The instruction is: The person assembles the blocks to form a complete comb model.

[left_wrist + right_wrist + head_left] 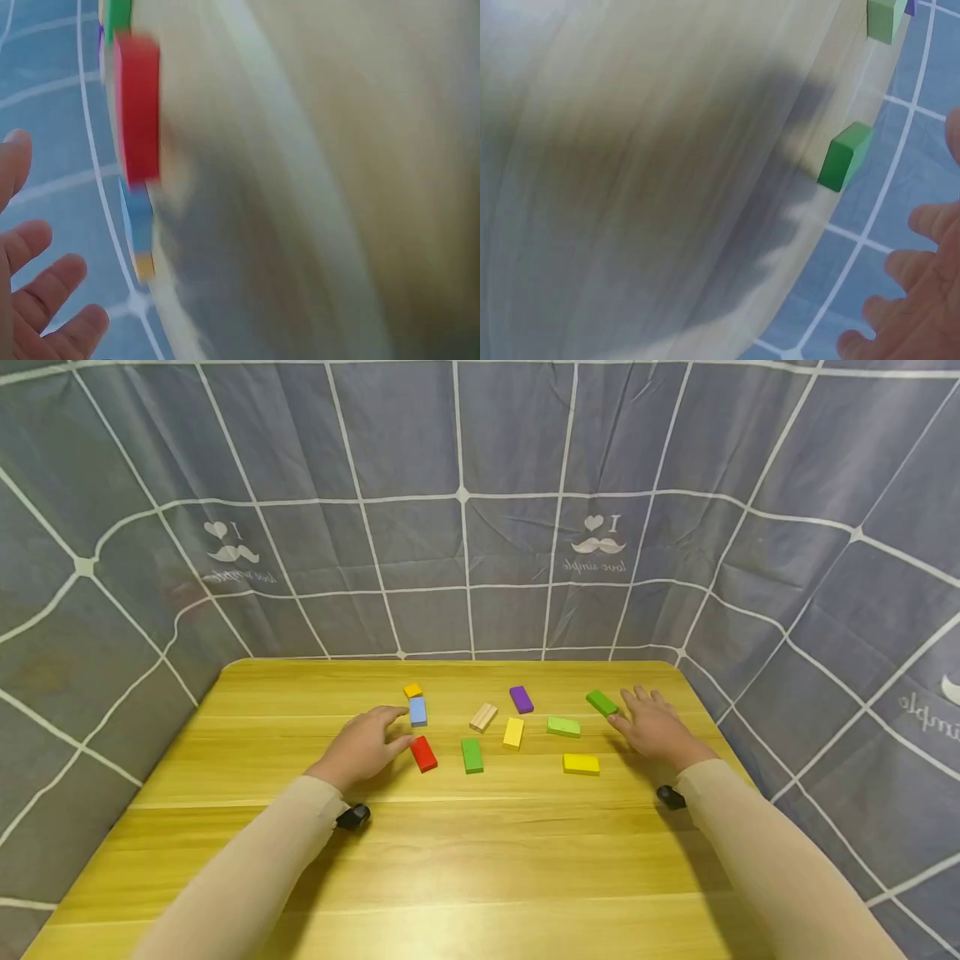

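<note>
My left hand (363,747) hovers with spread fingers over the left side of the group of blocks, holding nothing. Closest to it are a red block (423,754), a blue block (417,712) and an orange block (412,691); the left wrist view shows the red block (139,111) apart from the fingers. On the other side my right hand (651,725), fingers extended, is beside a dark green block (602,702). The right wrist view has that green block (845,157) standing clear of the fingers.
Between the hands lie a plain wooden block (483,717), a purple block (521,699), a green block (472,756), a light green block (563,727) and two yellow blocks, one upright-lying (513,734), one crosswise (581,764). A grey checked curtain (510,543) surrounds the wooden table (465,860).
</note>
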### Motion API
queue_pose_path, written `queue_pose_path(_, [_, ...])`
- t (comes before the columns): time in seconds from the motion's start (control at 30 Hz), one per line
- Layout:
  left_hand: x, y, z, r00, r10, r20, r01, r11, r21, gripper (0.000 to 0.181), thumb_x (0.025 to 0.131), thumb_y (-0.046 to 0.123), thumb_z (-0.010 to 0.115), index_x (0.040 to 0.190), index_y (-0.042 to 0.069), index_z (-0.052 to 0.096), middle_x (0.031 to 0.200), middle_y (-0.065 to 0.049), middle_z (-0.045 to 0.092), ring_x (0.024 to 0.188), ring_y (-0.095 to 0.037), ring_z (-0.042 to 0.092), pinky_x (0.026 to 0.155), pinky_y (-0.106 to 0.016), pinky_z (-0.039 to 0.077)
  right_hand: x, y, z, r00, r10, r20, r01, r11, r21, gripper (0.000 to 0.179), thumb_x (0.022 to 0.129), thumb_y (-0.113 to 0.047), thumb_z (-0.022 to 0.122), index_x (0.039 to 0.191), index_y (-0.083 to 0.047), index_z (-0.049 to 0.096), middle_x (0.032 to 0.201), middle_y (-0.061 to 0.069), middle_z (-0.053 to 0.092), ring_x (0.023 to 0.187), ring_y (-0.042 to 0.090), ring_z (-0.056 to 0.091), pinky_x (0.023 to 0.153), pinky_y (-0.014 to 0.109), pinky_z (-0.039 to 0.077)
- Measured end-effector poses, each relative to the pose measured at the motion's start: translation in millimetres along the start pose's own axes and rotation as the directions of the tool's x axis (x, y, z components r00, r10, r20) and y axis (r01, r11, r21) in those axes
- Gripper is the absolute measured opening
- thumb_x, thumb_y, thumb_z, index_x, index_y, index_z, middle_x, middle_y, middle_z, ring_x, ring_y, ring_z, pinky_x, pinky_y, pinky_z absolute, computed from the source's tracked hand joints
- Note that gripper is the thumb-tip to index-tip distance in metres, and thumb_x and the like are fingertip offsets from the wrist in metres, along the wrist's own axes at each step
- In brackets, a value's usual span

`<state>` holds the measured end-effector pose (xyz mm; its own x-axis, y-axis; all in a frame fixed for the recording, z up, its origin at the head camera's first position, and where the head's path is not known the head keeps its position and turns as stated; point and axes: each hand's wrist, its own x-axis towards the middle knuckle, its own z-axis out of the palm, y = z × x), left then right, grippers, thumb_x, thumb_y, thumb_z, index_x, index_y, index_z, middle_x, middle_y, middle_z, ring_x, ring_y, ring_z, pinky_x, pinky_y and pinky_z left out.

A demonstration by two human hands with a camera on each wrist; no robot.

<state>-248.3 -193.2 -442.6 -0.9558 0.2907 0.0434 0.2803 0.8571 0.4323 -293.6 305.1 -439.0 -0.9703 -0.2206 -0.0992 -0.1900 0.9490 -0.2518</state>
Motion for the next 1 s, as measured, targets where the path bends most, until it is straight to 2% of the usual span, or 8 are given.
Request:
queue_pose_path(0.2, [6.8,29.5,25.0,0.998,0.064,0.023,-0.063,0.996,-0.064,0.057,0.103,0.043,0.067,0.150,0.012,0.057,0.154,-0.010,0.059,0.146,-0.035,0.052,0.121,-0.055,0.039,4.7,-8.0,4.5,1.000,-0.021,-0.011,0.021,1.000,0.000,0.068,0.113,-0.036,0.045,0.165,0.003,0.025,0.169,0.036,0.018,0.154,0.063,0.013,0.127,0.070,0.009])
queue_pose_path(0.47, [17.4,52.9,47.6,0.988,0.144,0.054,-0.142,0.989,-0.039,0.055,0.102,0.040,0.070,0.147,0.011,0.061,0.151,-0.010,0.062,0.147,-0.034,0.051,0.125,-0.052,0.035,8.7,-19.3,7.3,0.999,-0.033,-0.016,0.033,0.999,0.016,0.063,0.113,-0.030,0.046,0.164,0.003,0.029,0.168,0.037,0.020,0.153,0.064,0.016,0.126,0.071,0.012])
queue_pose_path(0.77, [26.4,55.3,57.5,0.990,0.121,0.078,-0.116,0.991,-0.058,0.055,0.101,0.041,0.071,0.146,0.012,0.062,0.152,-0.007,0.062,0.148,-0.032,0.050,0.126,-0.054,0.031,19.5,-36.0,11.9,0.996,-0.083,-0.017,0.083,0.996,0.016,0.059,0.113,-0.026,0.046,0.161,0.005,0.034,0.167,0.034,0.028,0.155,0.058,0.023,0.128,0.065,0.017])
queue_pose_path(1.0, [28.0,51.2,62.9,0.993,0.071,0.091,-0.061,0.992,-0.106,0.055,0.101,0.043,0.070,0.148,0.017,0.060,0.157,-0.005,0.057,0.152,-0.034,0.044,0.125,-0.060,0.024,32.3,-56.4,17.1,0.993,-0.120,-0.003,0.120,0.992,0.048,0.057,0.112,-0.023,0.049,0.160,0.005,0.036,0.166,0.031,0.033,0.155,0.052,0.029,0.127,0.062,0.023])
